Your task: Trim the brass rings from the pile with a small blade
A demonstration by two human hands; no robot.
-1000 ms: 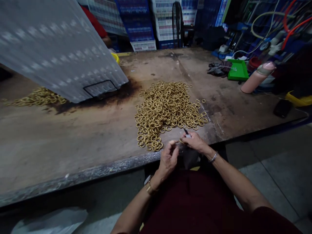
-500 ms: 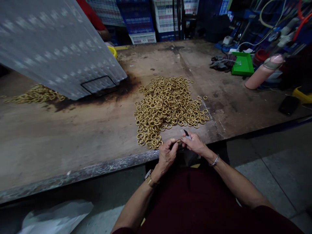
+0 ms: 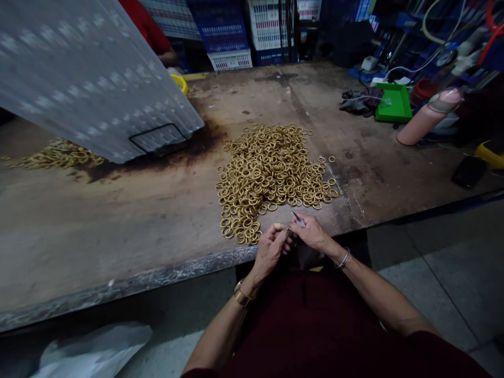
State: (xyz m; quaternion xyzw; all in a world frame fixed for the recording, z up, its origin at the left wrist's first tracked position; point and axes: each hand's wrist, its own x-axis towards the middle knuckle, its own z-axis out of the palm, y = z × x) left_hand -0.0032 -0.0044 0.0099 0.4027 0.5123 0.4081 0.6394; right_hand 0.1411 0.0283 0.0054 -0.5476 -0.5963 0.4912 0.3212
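Gold rings (image 3: 271,170) just fwd of L hand (image 3: 270,251) (curled, hold unclear) & R hand (image 3: 314,232), tight on tool (image 3: 300,222)

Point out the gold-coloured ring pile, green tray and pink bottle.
Gold-coloured ring pile (image 3: 271,170), head view: heap's middle.
Green tray (image 3: 399,105), head view: inner floor.
Pink bottle (image 3: 419,124), head view: body's middle.

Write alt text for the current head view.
A person's left hand and right hand are close together at the near edge of a worktable, the right holding a small dark-tipped tool. Just beyond lies a heap of gold-coloured rings; a grey panel is at left, a green tray at right.
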